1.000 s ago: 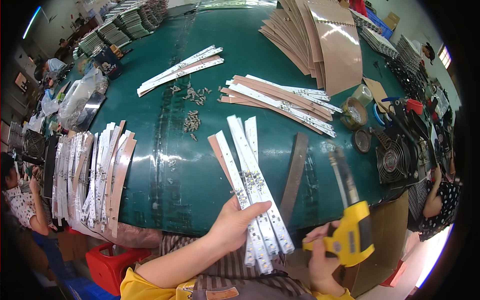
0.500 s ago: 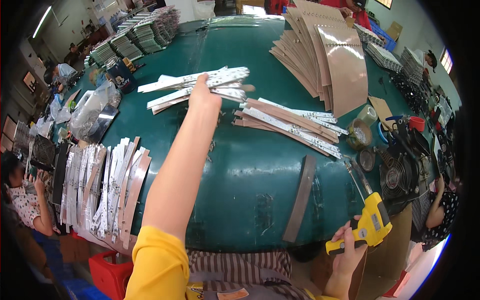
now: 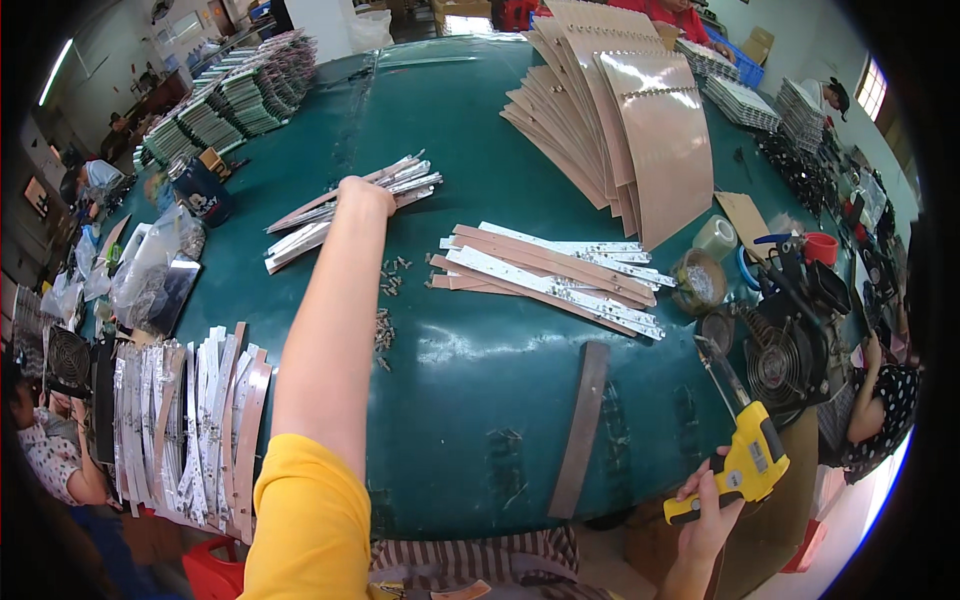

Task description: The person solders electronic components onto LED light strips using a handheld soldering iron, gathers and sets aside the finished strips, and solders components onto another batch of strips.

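Note:
My left hand (image 3: 366, 196) reaches far over the table, closed round a loose bundle of thin white and brown strips (image 3: 300, 236); its fingers are mostly hidden behind the back of the hand. At the lower right, my right hand (image 3: 708, 508) grips a yellow and black soldering gun (image 3: 756, 452) by its handle, the metal tip pointing up and away. A criss-crossed pile of similar strips (image 3: 545, 268) lies right of my left hand. Below my left wrist are scattered small metal pieces (image 3: 384, 332). One dark brown strip (image 3: 580, 430) rests between my arms.
Rows of strips (image 3: 215, 430) line the left edge. Tall brown sheets (image 3: 660, 150) fan out at the far right. A small pot (image 3: 700, 280) and a round fan (image 3: 778, 350) stand right. Stacked panels (image 3: 235, 95) fill the far left. Other people sit around the table.
The whole view has shifted, so the table sits further left and lower. My left hand has turned the bundle, and its strips now lie closer together and more edge-on. The soldering gun stays in my right hand.

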Motion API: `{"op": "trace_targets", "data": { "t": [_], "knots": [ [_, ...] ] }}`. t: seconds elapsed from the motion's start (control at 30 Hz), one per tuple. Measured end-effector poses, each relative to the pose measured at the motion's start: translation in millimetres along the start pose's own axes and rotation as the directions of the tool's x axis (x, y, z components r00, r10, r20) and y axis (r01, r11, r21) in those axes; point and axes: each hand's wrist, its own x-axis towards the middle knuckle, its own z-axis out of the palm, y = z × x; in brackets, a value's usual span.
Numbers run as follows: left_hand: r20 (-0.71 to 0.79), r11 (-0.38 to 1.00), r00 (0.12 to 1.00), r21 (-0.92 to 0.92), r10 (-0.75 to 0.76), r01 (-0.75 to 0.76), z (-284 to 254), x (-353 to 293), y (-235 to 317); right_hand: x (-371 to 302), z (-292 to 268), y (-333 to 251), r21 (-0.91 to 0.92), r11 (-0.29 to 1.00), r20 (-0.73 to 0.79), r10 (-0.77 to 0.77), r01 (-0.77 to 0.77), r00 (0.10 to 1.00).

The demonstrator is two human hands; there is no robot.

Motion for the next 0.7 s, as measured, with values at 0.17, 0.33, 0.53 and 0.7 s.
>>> {"op": "trace_targets", "data": {
  "t": [0.17,0.33,0.53,0.7],
  "knots": [
    [0.084,0.961,0.983,-0.210,-0.163,0.178,-21.6,13.8,38.3,0.1,-4.1,-1.3,0.023,0.999,0.041,0.025,-0.026,0.999],
    [0.297,0.990,0.955,0.138,-0.024,-0.018,-38.1,71.9,57.4,-4.1,1.6,-5.2,0.038,0.998,0.018,0.053,-0.054,0.998],
    [0.417,0.943,0.909,0.300,0.010,-0.148,-68.3,46.3,54.4,-11.5,-11.7,-7.0,0.042,0.997,0.013,0.058,-0.058,0.998],
    [0.829,0.420,0.553,0.534,-0.088,-0.734,-84.8,-27.9,7.3,-9.0,-16.5,-3.2,0.014,0.999,0.023,0.043,-0.044,0.999]
  ]
}}
